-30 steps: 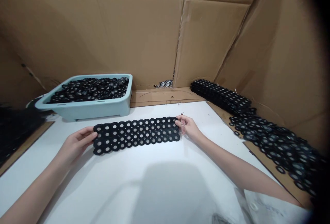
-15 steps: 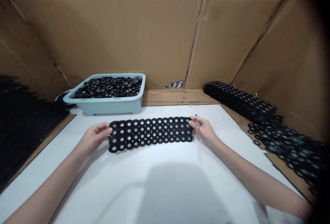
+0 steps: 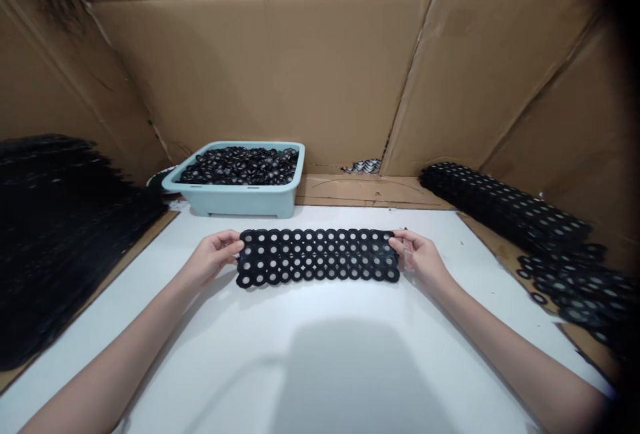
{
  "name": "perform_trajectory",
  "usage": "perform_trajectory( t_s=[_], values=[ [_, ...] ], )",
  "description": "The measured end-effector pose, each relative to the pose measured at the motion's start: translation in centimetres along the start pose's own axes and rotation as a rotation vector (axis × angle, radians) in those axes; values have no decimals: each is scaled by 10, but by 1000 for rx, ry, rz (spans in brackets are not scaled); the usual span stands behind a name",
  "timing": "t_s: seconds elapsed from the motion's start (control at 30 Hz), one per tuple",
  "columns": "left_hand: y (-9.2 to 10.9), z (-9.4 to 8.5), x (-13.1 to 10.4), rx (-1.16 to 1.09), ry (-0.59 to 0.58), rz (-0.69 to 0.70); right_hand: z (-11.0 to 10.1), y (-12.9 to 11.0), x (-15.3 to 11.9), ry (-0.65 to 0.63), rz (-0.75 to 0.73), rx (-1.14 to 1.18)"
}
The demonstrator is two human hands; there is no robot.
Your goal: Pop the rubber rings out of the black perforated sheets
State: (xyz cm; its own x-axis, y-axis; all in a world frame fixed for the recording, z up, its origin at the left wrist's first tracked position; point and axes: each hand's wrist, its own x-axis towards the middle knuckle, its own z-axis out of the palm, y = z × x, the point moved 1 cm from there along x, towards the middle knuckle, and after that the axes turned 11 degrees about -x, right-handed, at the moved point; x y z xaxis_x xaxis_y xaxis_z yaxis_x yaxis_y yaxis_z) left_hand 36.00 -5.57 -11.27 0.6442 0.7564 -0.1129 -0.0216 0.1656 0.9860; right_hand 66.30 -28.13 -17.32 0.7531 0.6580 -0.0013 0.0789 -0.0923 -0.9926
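A black strip of joined rings [image 3: 320, 255], several rows deep with pale round centres, stretches level over the white tabletop. My left hand [image 3: 215, 257] pinches its upper left corner between thumb and fingers. At the opposite end, my right hand [image 3: 417, 257] grips the upper right corner the same way. A small clear, pinkish piece [image 3: 409, 257] shows against the right palm; what it is I cannot make out. Behind the strip stands a light blue plastic basin [image 3: 235, 201], heaped with loose black rings [image 3: 240, 166].
On the right, similar black strips [image 3: 505, 201] lie stacked on cardboard, with more rings [image 3: 575, 287] spread nearer me. A large dark pile [image 3: 65, 241] fills the left side. Cardboard walls [image 3: 280, 74] enclose the back and sides of the white tabletop [image 3: 225, 367].
My view has turned a little left, so the scene sits further right. The strip now hangs more level, its right end slightly lower, with both hands still gripping its ends.
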Motion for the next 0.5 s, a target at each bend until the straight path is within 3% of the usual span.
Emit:
perform_trajectory(
  t_s=[0.5],
  values=[
    [-6, -4, 3, 30, -19, 13, 3, -5, -3, 25, 40, 10]
  ],
)
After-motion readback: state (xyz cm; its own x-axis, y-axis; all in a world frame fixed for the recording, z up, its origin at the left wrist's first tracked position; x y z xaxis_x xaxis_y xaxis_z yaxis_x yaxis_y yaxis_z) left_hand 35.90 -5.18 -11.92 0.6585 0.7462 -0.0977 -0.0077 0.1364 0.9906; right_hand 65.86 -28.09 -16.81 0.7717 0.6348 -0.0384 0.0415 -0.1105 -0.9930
